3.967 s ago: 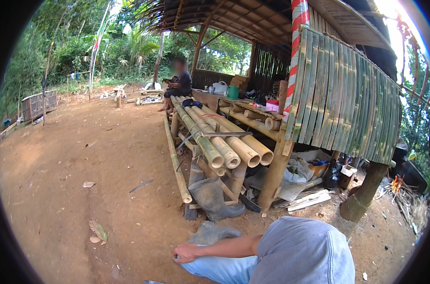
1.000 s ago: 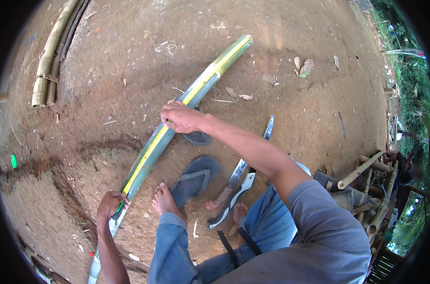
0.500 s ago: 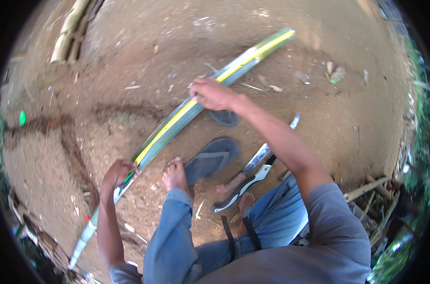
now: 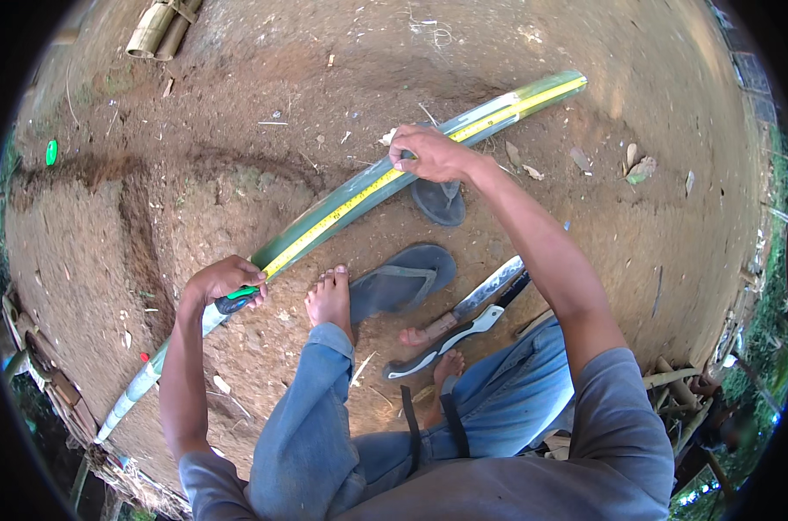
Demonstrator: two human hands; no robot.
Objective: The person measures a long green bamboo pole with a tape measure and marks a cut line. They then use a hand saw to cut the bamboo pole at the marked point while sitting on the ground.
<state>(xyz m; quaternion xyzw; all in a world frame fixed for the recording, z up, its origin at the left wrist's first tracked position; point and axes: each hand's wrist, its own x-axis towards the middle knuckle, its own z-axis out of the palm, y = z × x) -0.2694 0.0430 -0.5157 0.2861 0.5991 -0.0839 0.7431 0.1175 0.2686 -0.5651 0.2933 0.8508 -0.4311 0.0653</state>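
Note:
A long green bamboo pole (image 4: 311, 234) lies slantwise over the ground, from lower left to upper right. Along its top runs the yellow blade (image 4: 359, 198) of a tape measure, reaching the pole's far right end. My left hand (image 4: 224, 280) is closed round the black and green tape measure case (image 4: 236, 300), right at the pole. Farther up, my right hand (image 4: 428, 154) has its thumb and fingers curled together over the yellow blade, against the bamboo; its exact grip is partly hidden.
Beside my bare feet are dark flip-flops (image 4: 402, 282). A machete (image 4: 481, 291) and a saw with a black and white handle (image 4: 446, 343) lie to their right. Cut bamboo pieces (image 4: 161, 30) rest at the far left, near a green object (image 4: 52, 153). Leaves (image 4: 641, 170) lie right.
The view has shifted, so the pole and my right hand appear farther right. The tape measure case shows more plainly in my left hand. Both hands keep their places along the pole.

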